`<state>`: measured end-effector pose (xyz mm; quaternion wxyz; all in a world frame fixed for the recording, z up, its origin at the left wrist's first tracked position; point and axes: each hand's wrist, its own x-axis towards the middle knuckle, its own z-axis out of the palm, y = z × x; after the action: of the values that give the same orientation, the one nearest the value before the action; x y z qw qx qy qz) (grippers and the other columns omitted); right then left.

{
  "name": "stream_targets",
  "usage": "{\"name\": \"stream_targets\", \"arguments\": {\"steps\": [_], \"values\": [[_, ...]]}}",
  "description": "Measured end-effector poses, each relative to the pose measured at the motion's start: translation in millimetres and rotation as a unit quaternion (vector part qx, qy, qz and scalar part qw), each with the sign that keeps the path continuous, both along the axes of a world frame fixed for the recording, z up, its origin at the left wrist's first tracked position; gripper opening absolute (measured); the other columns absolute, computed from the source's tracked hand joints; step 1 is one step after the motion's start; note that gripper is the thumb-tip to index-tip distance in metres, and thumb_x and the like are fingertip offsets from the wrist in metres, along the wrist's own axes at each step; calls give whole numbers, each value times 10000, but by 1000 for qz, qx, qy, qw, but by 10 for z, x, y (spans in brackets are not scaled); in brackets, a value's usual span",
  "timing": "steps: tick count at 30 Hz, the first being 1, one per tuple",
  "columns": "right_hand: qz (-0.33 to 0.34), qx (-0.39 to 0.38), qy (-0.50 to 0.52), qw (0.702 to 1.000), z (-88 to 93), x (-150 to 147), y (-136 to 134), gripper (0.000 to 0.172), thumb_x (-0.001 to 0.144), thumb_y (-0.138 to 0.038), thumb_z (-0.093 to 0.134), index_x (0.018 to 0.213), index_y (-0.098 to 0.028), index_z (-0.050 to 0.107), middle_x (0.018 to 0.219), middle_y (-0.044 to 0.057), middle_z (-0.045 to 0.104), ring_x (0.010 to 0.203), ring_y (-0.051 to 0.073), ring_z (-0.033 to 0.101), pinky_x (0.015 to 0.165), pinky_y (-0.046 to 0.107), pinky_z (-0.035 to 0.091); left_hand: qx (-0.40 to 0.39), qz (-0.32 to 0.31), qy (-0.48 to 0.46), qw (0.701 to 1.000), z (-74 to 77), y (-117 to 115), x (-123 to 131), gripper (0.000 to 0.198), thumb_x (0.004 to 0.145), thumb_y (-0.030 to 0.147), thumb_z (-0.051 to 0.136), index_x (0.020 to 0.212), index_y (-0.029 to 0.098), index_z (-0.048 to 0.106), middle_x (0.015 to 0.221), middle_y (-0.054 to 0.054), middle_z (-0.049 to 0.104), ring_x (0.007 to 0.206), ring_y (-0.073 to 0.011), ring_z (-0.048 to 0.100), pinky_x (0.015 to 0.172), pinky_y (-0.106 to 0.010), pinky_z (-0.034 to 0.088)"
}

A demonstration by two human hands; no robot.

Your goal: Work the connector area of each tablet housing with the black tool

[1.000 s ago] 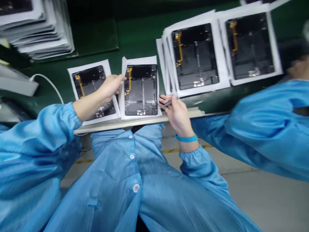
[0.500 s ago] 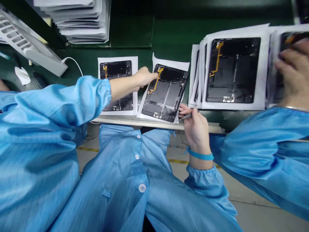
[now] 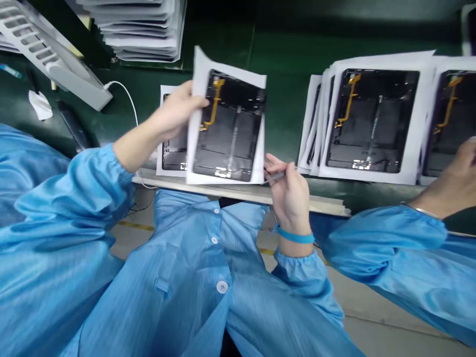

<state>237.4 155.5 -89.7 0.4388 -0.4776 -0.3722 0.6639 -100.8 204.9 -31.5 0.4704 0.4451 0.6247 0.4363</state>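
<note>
My left hand (image 3: pixel 178 110) is closed on the left edge of a white sheet (image 3: pixel 199 64), thumb on top. On that sheet lies an opened tablet (image 3: pixel 243 134) with a dark inside and an orange flex cable (image 3: pixel 214 106); sheet and tablet are tilted and partly raised. Beneath them and my left hand, a second tablet (image 3: pixel 174 148) on its own white sheet is mostly covered. At the lower right corner of the held sheet is my right hand (image 3: pixel 290 193), fingers closed around slim grey tweezers (image 3: pixel 275 176). A blue band (image 3: pixel 297 237) circles that wrist.
To the right, several tablets on white sheets (image 3: pixel 412 114) lie overlapped, with a co-worker's hand (image 3: pixel 455 178) over the far one. White sheets (image 3: pixel 148 39) are stacked at the back left. A white power strip (image 3: pixel 74 69) with a cable (image 3: pixel 130 99) stands left on the green table (image 3: pixel 286 99).
My left hand has moved left and lifted the sheet with the tablet, now over the second tablet. My right hand still holds the tweezers. The co-worker's hand has moved down.
</note>
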Motion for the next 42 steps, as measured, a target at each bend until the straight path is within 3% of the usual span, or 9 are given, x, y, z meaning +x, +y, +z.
{"name": "stream_targets", "arguments": {"steps": [4,7,12,17,19,24,32,38,42], "values": [[120,-23,53,991,28,-492,47,574,927,-842,798,881,-270,820,1461,82,808,1299,312,810,1178,534,669,-62,30,8,998,8,-324,-695,595,625,578,974,1045,261,697,1055,20,805,1200,-337,662,1124,-575,503],[177,12,26,984,24,-764,73,662,946,-905,715,881,-255,815,1339,95,836,1205,273,811,1113,461,680,-62,56,87,993,-65,-511,-888,785,634,809,951,1104,257,652,1080,12,766,1219,-334,614,1127,-590,471],[172,189,-123,959,70,-896,78,702,1095,-858,498,930,-264,832,929,32,785,881,180,714,898,340,606,27,59,386,920,-93,-1009,-680,602,1043,725,705,1457,314,558,1468,-30,606,1328,-327,550,1216,-606,415],[228,256,-108,933,-3,-1001,84,612,1150,-751,522,1026,-224,806,913,11,767,769,133,701,765,287,558,140,-170,507,833,-284,-1598,-230,304,1180,482,561,1194,218,711,1088,-94,741,1054,-311,653,913,-470,487],[249,274,-103,923,-84,-1044,84,565,1179,-690,517,1030,-216,785,933,15,779,817,134,751,808,283,571,188,-192,525,807,-418,-1720,-82,237,1182,406,607,1130,207,726,1005,-82,753,947,-278,638,821,-418,443],[232,279,-132,922,-213,-1020,57,528,1205,-642,492,1041,-212,752,933,9,772,843,125,788,825,276,576,246,-124,550,789,-625,-1758,127,220,1178,352,646,1026,211,718,940,-69,750,882,-261,592,796,-405,397],[266,305,-155,901,-222,-1001,48,538,1216,-648,441,1037,-223,717,948,8,758,839,128,765,826,302,594,250,-98,568,778,-662,-1722,243,288,1203,389,597,1003,210,701,925,-45,752,868,-253,615,823,-406,390],[270,308,-173,896,-227,-1007,51,559,1209,-686,410,1038,-240,699,953,15,743,843,152,750,839,327,614,194,-128,563,793,-596,-1691,272,362,1217,436,547,1400,183,731,1000,-79,748,934,-282,650,837,-426,423],[273,321,-182,889,-209,-1015,56,566,1210,-693,387,1024,-244,677,951,22,727,850,163,736,870,343,619,140,-168,534,817,-558,-1659,257,352,1209,433,556,1421,228,750,1063,-97,743,1026,-304,670,916,-465,453]]}}
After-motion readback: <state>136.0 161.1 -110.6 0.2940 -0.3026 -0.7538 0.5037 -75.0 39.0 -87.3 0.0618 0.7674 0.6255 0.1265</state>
